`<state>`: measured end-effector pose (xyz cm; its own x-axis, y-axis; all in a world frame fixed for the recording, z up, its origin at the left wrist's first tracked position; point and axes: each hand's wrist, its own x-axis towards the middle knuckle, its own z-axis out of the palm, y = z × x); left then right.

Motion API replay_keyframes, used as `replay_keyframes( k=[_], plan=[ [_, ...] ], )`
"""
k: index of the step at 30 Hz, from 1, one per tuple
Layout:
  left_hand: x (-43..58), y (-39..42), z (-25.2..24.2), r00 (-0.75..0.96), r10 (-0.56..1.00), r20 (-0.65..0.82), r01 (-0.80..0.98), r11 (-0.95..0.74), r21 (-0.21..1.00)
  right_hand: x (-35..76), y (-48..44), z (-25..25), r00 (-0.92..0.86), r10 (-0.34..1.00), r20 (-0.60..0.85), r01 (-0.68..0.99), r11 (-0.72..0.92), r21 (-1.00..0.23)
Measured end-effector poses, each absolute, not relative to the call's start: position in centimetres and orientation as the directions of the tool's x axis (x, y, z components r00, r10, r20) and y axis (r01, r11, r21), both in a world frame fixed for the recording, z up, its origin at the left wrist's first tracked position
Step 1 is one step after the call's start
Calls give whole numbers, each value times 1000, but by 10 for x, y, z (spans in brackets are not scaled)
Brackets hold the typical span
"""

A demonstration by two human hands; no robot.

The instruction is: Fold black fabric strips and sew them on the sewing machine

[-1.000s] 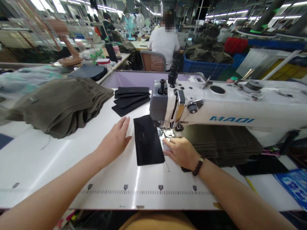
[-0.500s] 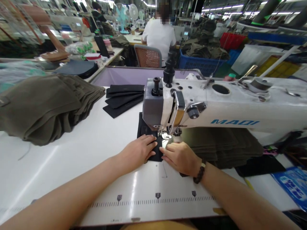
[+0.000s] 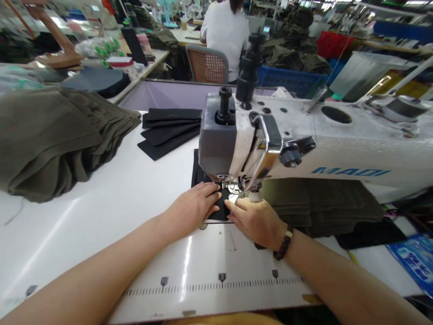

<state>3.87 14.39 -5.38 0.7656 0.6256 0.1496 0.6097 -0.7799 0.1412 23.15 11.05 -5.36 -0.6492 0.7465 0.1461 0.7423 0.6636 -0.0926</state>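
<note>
Left hand (image 3: 195, 206), right hand (image 3: 256, 221) flat

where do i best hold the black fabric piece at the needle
Likely the near edge of the black fabric piece, pressed flat from the front, as the left hand does, right hand alongside: it lies flat, its far part under the sewing machine head.

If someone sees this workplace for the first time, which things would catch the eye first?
The big white sewing machine fills the middle and right of the table. Just in front of it, the left hand and right hand rest on a small black fabric piece. At the left lies a tall pile of olive-brown garments.
</note>
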Motion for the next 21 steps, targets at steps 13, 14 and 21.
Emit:
replay_keyframes(
  k=[13, 14, 21],
  plan=[
    [39, 146, -55, 750, 637, 177, 618, -771, 155, 228, 111, -52, -613, 782, 118, 779, 622, -76],
    [39, 146, -55, 751, 635, 179, 616, -772, 156, 228, 111, -52, -613, 781, 121, 779, 623, -75],
    [39, 147, -55, 751, 642, 156, 621, -766, 166, 228, 111, -53, -611, 778, 149, 779, 624, -62]
  ],
)
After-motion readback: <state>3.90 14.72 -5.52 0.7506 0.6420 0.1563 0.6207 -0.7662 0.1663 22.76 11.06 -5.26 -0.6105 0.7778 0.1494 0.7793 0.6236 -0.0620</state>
